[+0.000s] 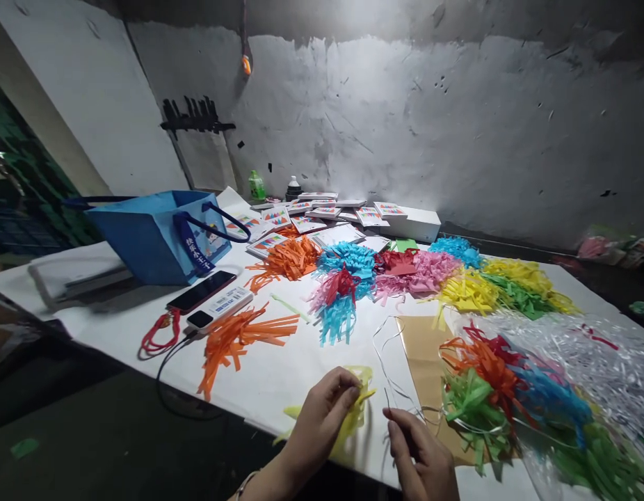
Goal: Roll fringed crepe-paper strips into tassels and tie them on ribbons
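My left hand is closed on a yellow tissue paper tassel, its fringe hanging over the table's front edge. A twisted yellow part sticks out past the fingertips. To its right, my right hand pinches a thin dark tie, which stands up from the fingers; whether it is wire or string I cannot tell. The hands are a little apart. Near the right hand, a loose silvery cord curls over the white table cover and a brown sheet.
Piles of fringed paper lie across the table: orange, blue, pink and yellow. At left stand a blue bag, a phone and a power bank. Clear plastic wrapping covers the right side. Flat printed packs lie behind.
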### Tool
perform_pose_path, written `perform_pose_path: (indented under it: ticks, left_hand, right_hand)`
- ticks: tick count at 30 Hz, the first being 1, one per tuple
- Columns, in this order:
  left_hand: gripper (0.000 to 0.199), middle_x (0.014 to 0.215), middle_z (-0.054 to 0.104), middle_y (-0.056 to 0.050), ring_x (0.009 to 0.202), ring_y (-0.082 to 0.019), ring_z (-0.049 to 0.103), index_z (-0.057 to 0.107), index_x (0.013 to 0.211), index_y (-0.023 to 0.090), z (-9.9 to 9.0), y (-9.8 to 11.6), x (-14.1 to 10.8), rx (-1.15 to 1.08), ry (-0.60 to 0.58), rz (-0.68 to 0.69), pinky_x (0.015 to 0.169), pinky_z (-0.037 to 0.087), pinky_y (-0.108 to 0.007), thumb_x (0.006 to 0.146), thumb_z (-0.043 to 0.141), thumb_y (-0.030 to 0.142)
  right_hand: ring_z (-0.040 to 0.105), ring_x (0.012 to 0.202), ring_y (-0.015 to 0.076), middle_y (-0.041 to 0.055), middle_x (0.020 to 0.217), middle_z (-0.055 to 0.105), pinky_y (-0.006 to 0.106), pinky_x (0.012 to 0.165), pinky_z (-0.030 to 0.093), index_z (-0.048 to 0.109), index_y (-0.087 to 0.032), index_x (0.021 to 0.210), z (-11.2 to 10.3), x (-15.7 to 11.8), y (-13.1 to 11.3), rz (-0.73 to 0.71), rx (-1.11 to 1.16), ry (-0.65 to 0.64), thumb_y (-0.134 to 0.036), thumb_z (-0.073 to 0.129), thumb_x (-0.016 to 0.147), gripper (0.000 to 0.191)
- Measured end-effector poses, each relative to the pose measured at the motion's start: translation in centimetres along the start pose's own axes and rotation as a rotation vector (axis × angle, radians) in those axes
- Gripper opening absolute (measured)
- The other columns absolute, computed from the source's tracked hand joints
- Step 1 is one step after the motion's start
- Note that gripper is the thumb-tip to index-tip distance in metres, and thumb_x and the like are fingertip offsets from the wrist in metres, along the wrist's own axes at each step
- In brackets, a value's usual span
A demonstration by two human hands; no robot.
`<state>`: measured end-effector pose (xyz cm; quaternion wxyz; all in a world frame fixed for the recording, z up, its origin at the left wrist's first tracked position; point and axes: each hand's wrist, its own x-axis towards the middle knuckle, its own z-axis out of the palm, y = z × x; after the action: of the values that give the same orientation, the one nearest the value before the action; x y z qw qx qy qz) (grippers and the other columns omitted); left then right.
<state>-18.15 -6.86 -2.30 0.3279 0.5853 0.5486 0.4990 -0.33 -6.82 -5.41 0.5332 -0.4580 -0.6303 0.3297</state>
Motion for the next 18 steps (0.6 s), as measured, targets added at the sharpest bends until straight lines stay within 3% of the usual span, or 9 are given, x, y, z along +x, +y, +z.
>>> perform_pose_path:
  ticks: [3,6,8,13,18]
  left_hand:
    - [0.02,0.085,0.061,-0.004,0.08,-0.02,0.06,0.061,0.087,0.02,0.8,0.7,-1.6,-0.173,0.022,0.019,0.074,0.047,-0.029,0.097,0.054,0.035]
    - [0.022,0.085,0.061,-0.005,0.08,-0.019,0.059,0.063,0.087,0.02,1.3,1.0,-2.5,-0.193,-0.007,0.07,0.074,0.046,-0.029,0.097,0.054,0.037]
    - [0.025,0.084,0.061,-0.005,0.078,-0.019,0.058,0.064,0.087,0.019,1.3,1.3,-2.8,-0.246,-0.05,0.033,0.072,0.046,-0.028,0.096,0.056,0.041]
    - [0.032,0.076,0.06,-0.001,0.07,-0.015,0.053,0.064,0.086,0.017,1.1,1.8,-3.0,-0.537,-0.145,-0.267,0.066,0.044,-0.026,0.087,0.069,0.049]
    - [0.034,0.075,0.058,0.001,0.068,-0.014,0.051,0.062,0.087,0.018,1.3,1.7,-2.8,-0.551,-0.008,-0.302,0.063,0.043,-0.024,0.085,0.072,0.051]
  right_hand:
    - [0.061,0.051,0.0134,0.0012,0.065,0.067,0.02,0.048,0.049,0.075,-0.02,0.103,0.4,0.2,-1.6,0.108,0.085,-0.086,-0.051,0.058,0.092,0.036]
    - [0.054,0.047,0.011,-0.0011,0.061,0.061,0.018,0.043,0.043,0.074,-0.02,0.095,0.4,0.5,-2.9,0.148,0.159,-0.179,-0.052,0.056,0.092,0.036]
    - [0.052,0.048,0.01,-0.0014,0.061,0.06,0.017,0.043,0.041,0.072,-0.02,0.087,0.2,0.6,-3.5,0.144,0.184,-0.194,-0.051,0.056,0.092,0.036]
    - [0.055,0.05,0.0114,-0.0009,0.06,0.06,0.018,0.043,0.042,0.071,-0.019,0.084,0.0,0.1,-3.7,0.182,0.186,-0.111,-0.053,0.058,0.091,0.036]
    - [0.055,0.043,0.0122,-0.0017,0.055,0.061,0.021,0.042,0.041,0.072,-0.021,0.086,0.0,-1.4,-3.2,0.09,-0.038,0.007,-0.05,0.057,0.092,0.034]
